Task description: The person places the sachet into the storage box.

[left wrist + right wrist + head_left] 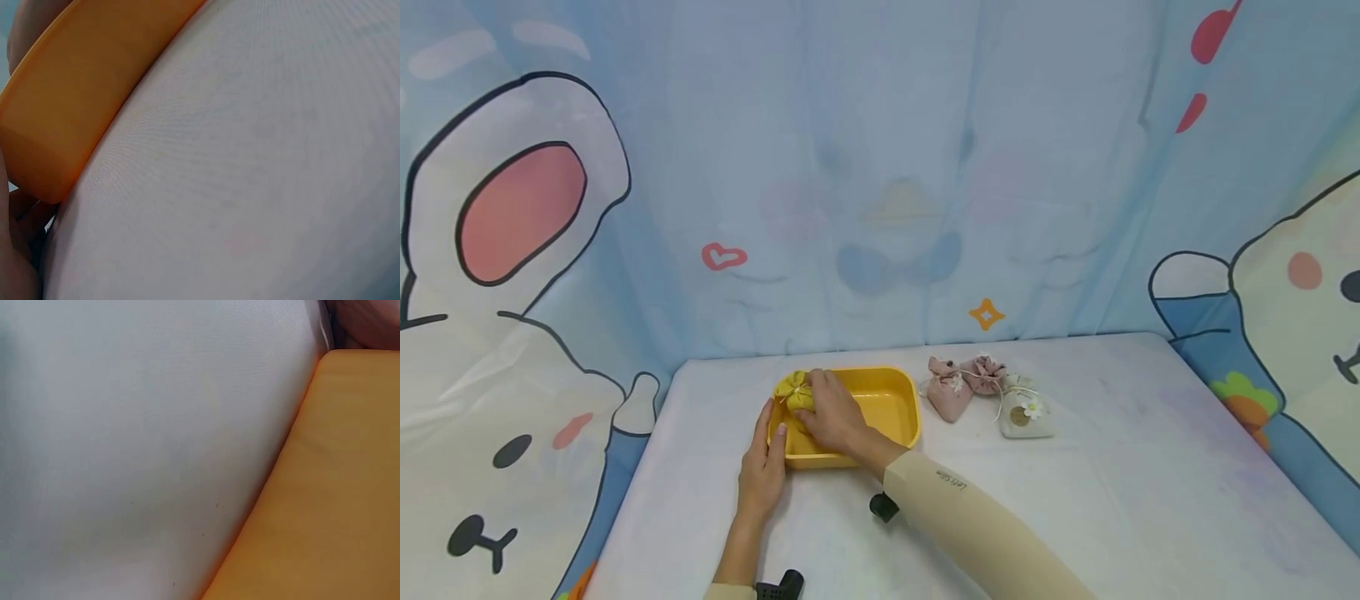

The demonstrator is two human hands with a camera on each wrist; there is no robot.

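Observation:
A yellow plastic tray (852, 461) with rounded corners rests on the table. My left hand (762, 475) grips its near left corner, the thumb on the near side and the fingers along the left side. In the tray's left part is a small yellow drawstring pouch (792, 388) with a light tie. My right hand (837, 414) reaches in from the right and holds this pouch from above, covering part of it. Both wrist views show mainly the outer wall of the tray (75, 87) against the white cloth, with the pouch out of sight.
Right of the tray lie two pink drawstring pouches (950, 392) and a cream pouch (1027, 414) with a white flower. White cloth (1120, 500) covers the table. A blue cartoon curtain (880, 167) hangs behind it.

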